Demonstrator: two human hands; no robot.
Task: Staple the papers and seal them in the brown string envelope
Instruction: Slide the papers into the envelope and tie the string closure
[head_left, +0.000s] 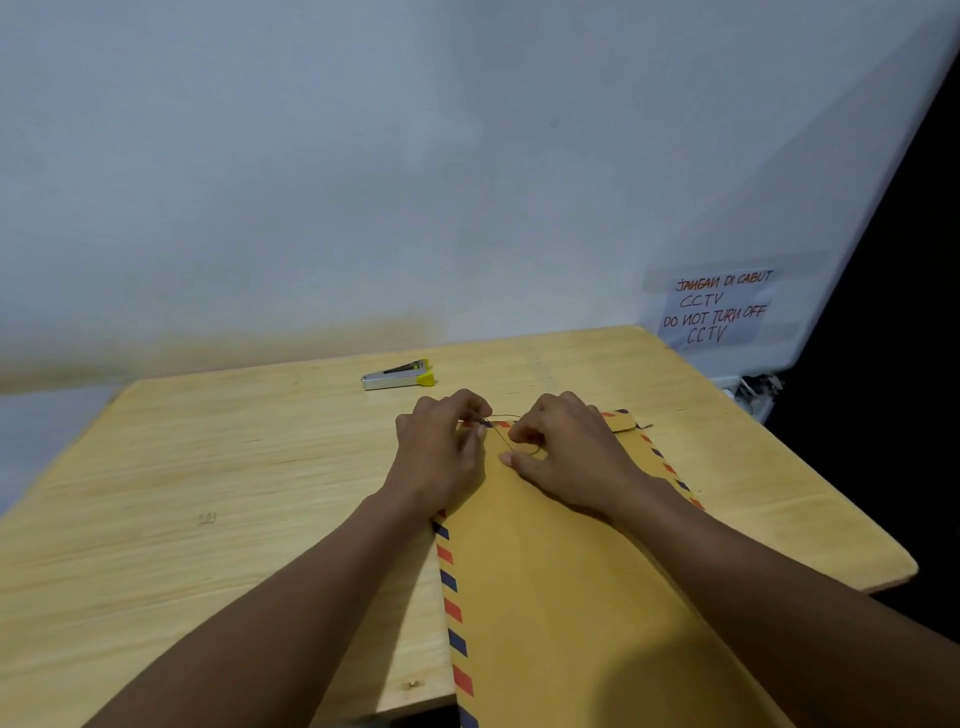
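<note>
A brown envelope (545, 582) with a red and blue striped border lies lengthwise on the wooden table (208, 493), its flap end far from me. My left hand (441, 447) rests on the envelope's far left corner and pinches one end of the thin dark string (504, 434). My right hand (566, 447) presses on the flap area and pinches the string near its loop. No papers are visible; the envelope hides whatever is inside. A silver and yellow stapler (397, 375) lies on the table beyond my hands.
The table stands against a white wall. A paper notice (719, 306) with handwritten text is taped to the wall at the right. The table's right edge borders a dark gap, with a socket (753, 387) near the far right corner.
</note>
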